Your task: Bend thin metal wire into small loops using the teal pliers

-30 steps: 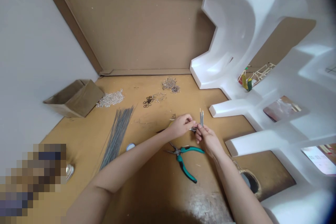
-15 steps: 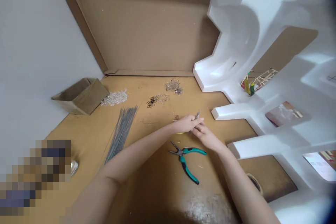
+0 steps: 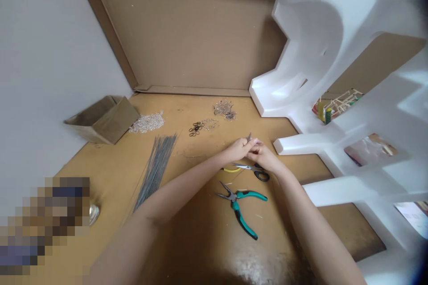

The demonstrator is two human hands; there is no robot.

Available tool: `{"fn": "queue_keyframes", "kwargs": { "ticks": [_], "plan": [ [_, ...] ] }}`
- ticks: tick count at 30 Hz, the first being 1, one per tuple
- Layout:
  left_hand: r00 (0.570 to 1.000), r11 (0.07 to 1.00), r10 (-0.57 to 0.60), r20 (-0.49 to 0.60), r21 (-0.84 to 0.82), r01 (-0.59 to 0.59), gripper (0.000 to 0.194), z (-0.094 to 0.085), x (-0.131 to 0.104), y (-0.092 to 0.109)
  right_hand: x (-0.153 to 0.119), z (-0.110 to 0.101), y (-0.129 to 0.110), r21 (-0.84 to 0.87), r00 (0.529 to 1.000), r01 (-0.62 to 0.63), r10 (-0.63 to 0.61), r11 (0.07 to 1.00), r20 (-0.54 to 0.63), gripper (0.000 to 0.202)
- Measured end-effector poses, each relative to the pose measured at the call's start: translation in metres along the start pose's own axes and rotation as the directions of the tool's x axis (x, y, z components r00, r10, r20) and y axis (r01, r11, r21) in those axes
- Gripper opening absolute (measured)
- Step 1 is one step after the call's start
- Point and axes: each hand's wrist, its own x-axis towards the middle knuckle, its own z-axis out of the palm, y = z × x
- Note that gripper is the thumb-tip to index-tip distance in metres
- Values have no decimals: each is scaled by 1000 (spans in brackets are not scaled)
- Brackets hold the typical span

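1. currently, my left hand is narrow, thumb and fingers pinched on a short grey piece; only its slim tip shows past them.
2. my right hand is curled, its fingers meeting the left. whether it also grips the piece i cannot tell; the overlap hides it.
3. likely reason for the two-handed hold: so slim a thing wants steadying from both sides.
4. scissors lie just below my right hand, blades pointing left. a curved yellow item lies beside the blades, partly hidden. both seem placed for a short reach.
5. teal-handled pliers lie nearer me, jaws and handles spread, flat on the table.
6. grey strands lie bundled lengthwise on the left, presumably to stop tangling; my left forearm covers the near end.
7. farther off, small parts sit in separate heaps, apparently by kind: black rings, pale loops, tangled clear pieces, and clear bits by a cardboard box.
8. edges: a brown panel bounds the far side; a white frame bounds the right, one prong near my knuckles. my right forearm crosses in front of another; contact unclear.
9. room: rightward travel looks tight; bare wood shows ahead of my hands and between my forearms, so those directions seem easier.
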Motion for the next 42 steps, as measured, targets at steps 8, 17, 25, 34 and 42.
{"fn": "queue_keyframes", "kwargs": {
  "ticks": [8,17,25,34,42],
  "plan": [
    [969,971,-183,163,-124,204,58,-2,-1,8,-9,8,-8,149,986,-163,168,975,-21,25],
    [976,687,-215,30,715,129,10,15,-42,10,-29,-17,12,306,899,-246,335,920,-283,27],
    [958,694,-285,-21,685,221,9,43,-42,15,-36,-21,5,323,890,-232,335,917,-311,27],
    [967,939,-253,17,246,242,9,-14,-20,26,-37,-17,-2,221,946,-258,292,941,-141,28],
    [987,984,-162,-8,72,162,10,-10,-18,22,-20,-8,7,27,982,-169,171,985,-85,25]
  ]
}}
